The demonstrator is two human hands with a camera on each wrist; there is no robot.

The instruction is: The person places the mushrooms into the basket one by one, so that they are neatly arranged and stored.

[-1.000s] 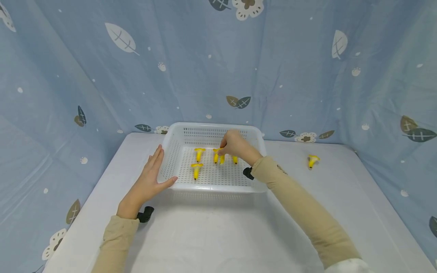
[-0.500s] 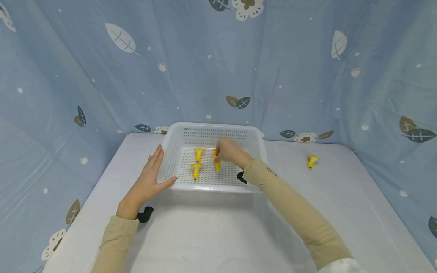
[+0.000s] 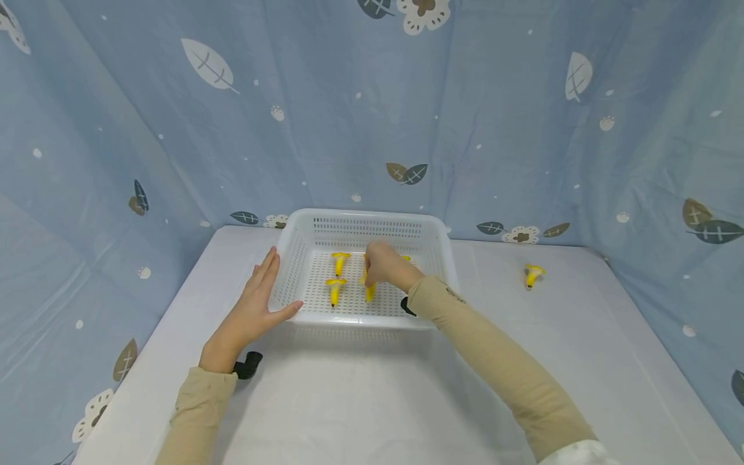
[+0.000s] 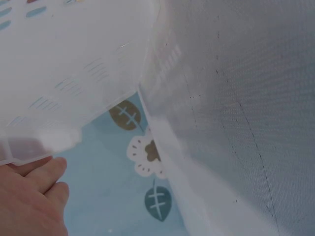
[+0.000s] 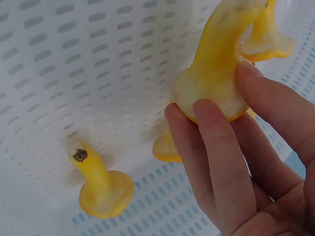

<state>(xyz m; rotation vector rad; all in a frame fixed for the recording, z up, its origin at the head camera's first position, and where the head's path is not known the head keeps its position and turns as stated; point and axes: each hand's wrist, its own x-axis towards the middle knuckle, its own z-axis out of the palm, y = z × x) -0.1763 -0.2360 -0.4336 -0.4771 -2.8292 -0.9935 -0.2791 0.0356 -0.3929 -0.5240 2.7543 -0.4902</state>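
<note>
My right hand [image 3: 388, 265] is inside a white plastic basket [image 3: 372, 321], pinching a yellow mushroom [image 5: 211, 64] between thumb and fingertips. In the right wrist view its cap lies against the fingers and its stem points away from the palm. On the basket floor at left are two more mushrooms, a rear one [image 3: 339, 262] and a front one [image 3: 334, 292]. Another mushroom [image 3: 405, 258] shows just behind my right hand, mostly hidden by it. My left hand [image 3: 251, 310], fingers straight and thumb spread, rests against the basket's left front corner.
A single mushroom [image 3: 533, 276] lies on the white-covered table [image 3: 360, 394], to the right of the basket. Behind the table hangs a blue patterned curtain [image 3: 325, 129], which also runs along both sides.
My right hand has moved left and toward the front of the basket with the pinched mushroom. The mushroom on the right is now partly covered by that hand. My left hand stays put.
</note>
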